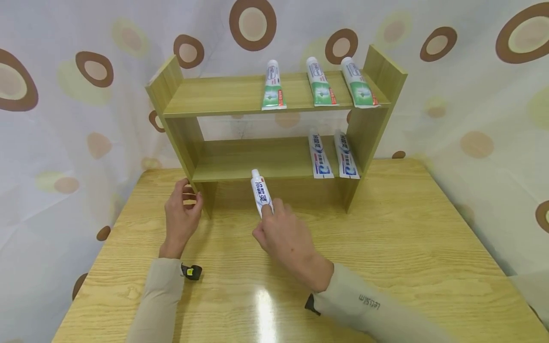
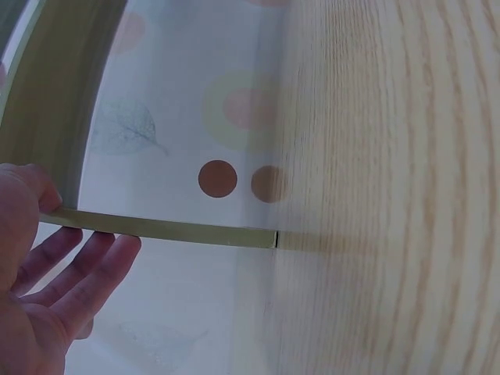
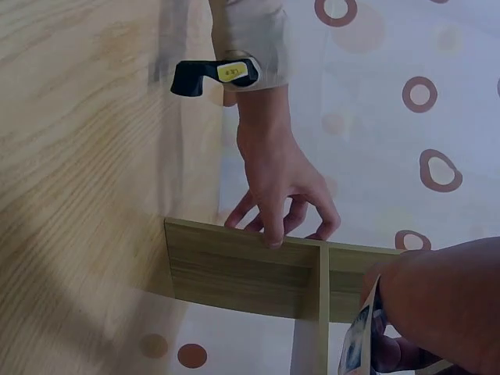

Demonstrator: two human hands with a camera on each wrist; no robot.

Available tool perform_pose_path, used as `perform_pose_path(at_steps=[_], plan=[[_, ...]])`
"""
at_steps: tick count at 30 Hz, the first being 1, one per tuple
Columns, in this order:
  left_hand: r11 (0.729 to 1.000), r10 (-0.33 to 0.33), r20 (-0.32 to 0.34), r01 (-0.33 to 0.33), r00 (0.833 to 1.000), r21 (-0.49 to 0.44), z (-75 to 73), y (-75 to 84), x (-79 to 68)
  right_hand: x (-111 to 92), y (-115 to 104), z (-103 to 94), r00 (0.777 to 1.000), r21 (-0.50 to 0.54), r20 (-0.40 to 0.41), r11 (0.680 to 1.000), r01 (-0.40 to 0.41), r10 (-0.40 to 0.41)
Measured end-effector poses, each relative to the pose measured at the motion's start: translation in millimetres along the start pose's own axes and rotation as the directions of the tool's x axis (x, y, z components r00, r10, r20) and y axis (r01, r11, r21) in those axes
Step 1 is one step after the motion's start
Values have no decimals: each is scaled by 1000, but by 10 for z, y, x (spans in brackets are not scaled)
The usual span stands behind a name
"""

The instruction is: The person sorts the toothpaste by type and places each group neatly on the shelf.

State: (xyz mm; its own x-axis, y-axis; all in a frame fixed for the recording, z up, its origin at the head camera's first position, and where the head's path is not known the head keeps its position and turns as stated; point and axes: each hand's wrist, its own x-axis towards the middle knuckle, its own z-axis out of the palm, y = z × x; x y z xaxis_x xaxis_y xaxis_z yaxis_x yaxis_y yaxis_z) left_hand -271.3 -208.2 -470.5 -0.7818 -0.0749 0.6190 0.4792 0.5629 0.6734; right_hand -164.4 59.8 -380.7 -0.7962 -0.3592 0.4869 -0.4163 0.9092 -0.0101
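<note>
My right hand (image 1: 291,238) grips a white toothpaste tube (image 1: 260,191) by its lower end, cap pointing up and away, in front of the lower shelf board (image 1: 240,159). In the right wrist view only a strip of that tube (image 3: 357,344) shows beside the hand. On the left, my left hand (image 1: 182,216) pinches the front edge of the wooden rack's side panel (image 2: 180,230), thumb on one face and fingers on the other. Two blue-and-white toothpaste tubes, one of them the inner tube (image 1: 319,155), lie at the lower board's right end.
Three green-and-white toothpaste tubes lie on the upper board (image 1: 218,95), among them the leftmost tube (image 1: 273,85). The rack stands on a wooden table (image 1: 386,247). Behind it hangs a white cloth (image 1: 300,28) patterned with brown circles.
</note>
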Motion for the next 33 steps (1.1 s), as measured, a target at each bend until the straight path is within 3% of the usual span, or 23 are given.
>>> perform_pose_path(at_steps=[19,33], plan=[[1000,-10,-8,10,1000,2,1,-2,7,341,269,-17,998,-23,17,998,-55,56],[1000,-14,-5,14,1000,16,-2,3,9,643,430,-56,984,17,120,991,-136,133]])
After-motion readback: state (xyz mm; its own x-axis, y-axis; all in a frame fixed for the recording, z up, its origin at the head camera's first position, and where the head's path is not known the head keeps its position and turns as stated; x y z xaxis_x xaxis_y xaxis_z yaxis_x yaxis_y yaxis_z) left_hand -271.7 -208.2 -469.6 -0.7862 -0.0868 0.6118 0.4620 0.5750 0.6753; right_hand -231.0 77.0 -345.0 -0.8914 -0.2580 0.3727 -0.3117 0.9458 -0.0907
